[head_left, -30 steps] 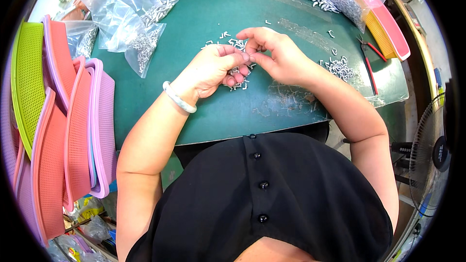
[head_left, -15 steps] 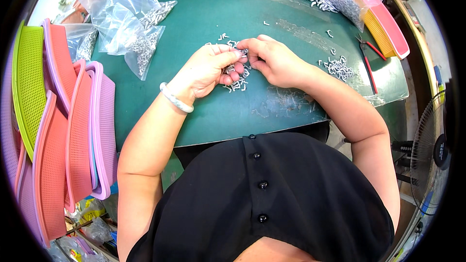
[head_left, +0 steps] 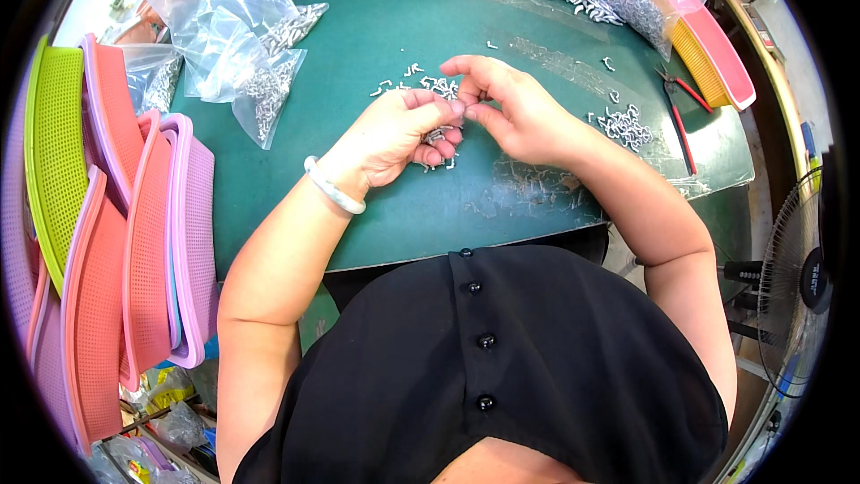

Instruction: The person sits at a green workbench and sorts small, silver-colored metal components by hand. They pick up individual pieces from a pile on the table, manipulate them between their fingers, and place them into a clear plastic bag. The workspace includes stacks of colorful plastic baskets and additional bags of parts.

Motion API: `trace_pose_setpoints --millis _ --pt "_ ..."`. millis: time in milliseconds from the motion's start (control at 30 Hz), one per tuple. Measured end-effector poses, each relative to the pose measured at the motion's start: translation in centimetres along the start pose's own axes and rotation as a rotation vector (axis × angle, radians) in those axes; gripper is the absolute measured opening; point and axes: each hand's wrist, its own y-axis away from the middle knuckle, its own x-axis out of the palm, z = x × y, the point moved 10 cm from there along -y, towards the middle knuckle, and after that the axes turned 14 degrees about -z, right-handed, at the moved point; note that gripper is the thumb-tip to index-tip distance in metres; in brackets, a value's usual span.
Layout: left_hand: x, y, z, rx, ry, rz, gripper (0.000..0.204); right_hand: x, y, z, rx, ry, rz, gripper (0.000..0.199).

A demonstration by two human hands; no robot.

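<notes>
Small silvery metal pieces [head_left: 436, 136] lay mid-bench on the green bench [head_left: 376, 206], some cupped in the curled left hand [head_left: 394, 134]. The right hand [head_left: 511, 112] pinched fingertips against it, touching. Clear plastic bags [head_left: 228, 31] sat toward the far left corner.

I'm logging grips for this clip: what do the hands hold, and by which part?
The left hand cups several small grey metal pieces under curled fingers. Fingertips meet the right hand; any pinched piece is too small to tell.

Green-topped work table [head_left: 376, 215], stacked plastic baskets [head_left: 134, 251] at left, standing fan [head_left: 793, 282] at right
</notes>
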Motion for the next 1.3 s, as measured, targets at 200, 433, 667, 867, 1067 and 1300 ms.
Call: trace_pose_setpoints --millis 200,433,667,867,1067,1300 --pt "-0.1 0.0 0.0 0.012 0.024 0.003 0.016 -0.2 0.0 -1.0 0.157 -0.189 -0.029 0.04" --pt "-0.5 -0.2 -0.5 0.016 0.06 0.01 0.014 0.7 0.4 -1.7 0.154 -0.097 0.046 0.045" --pt "-0.5 0.0 -1.1 0.046 0.076 0.036 0.014 1.9 0.7 -0.9 0.039 0.029 0.077 0.051" --pt "-0.7 -0.2 -0.8 0.028 0.083 0.045 0.01 1.5 0.6 -1.4 0.109 -0.002 0.106 0.049" --pt "-0.7 -0.3 -0.7 0.022 0.087 0.021 0.006 0.5 0.7 -2.7 0.238 -0.212 0.05 0.049" --pt "-0.7 -0.3 -0.6 0.014 0.119 0.032 0.006 0.3 0.5 -3.2 0.456 -0.609 0.017 0.047"
